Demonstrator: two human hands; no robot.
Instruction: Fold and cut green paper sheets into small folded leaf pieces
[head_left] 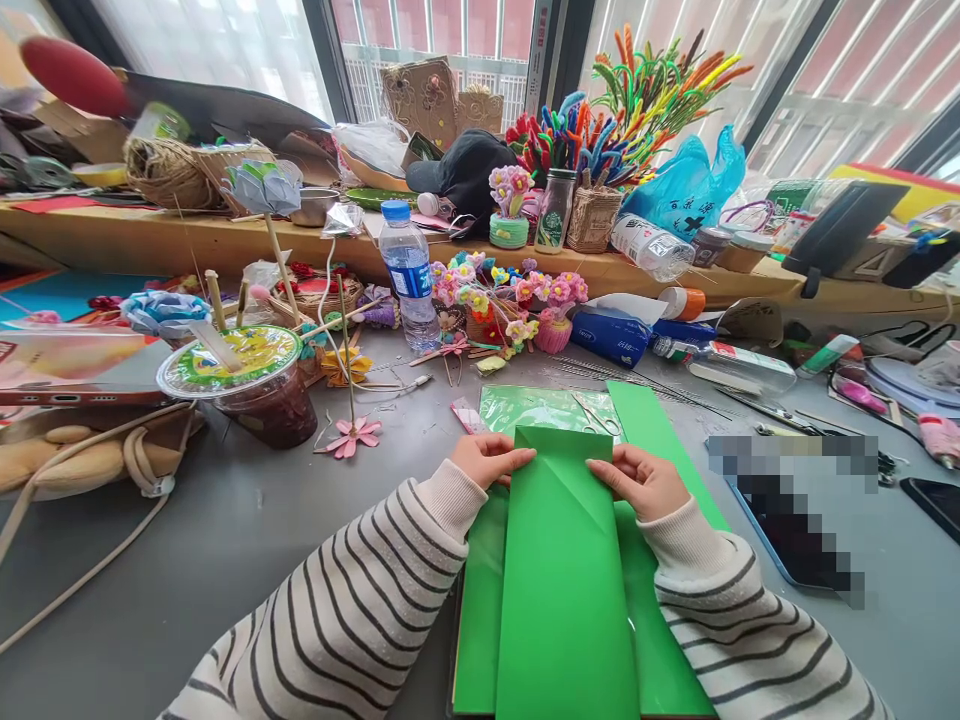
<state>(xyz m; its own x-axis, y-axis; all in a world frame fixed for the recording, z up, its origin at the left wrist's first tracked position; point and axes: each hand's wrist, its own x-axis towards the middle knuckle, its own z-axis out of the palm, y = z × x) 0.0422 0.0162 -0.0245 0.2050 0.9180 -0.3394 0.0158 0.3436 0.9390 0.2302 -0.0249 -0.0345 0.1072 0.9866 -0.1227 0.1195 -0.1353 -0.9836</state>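
Observation:
A long strip of green paper [566, 590] lies lengthwise in front of me, creased near its far end, where a short flap stands folded. My left hand [491, 459] pinches the far left corner between thumb and fingers. At the far right corner, my right hand [643, 480] pinches the same strip. Beneath it are more green sheets [480, 610], partly covered by the strip and my right sleeve. Just beyond the hands lies a clear plastic packet [517, 400] with green contents. Scissors [596, 413] rest on it, partly hidden behind the paper.
A lidded drink cup [262, 395] and a pink paper flower [352, 437] stand to the left. Behind are a water bottle [409, 280] and pipe-cleaner flowers [480, 290]. A phone [787, 520] lies at right. Thin wires [660, 383] stretch behind the paper. A crowded wooden shelf [337, 240] runs along the windows.

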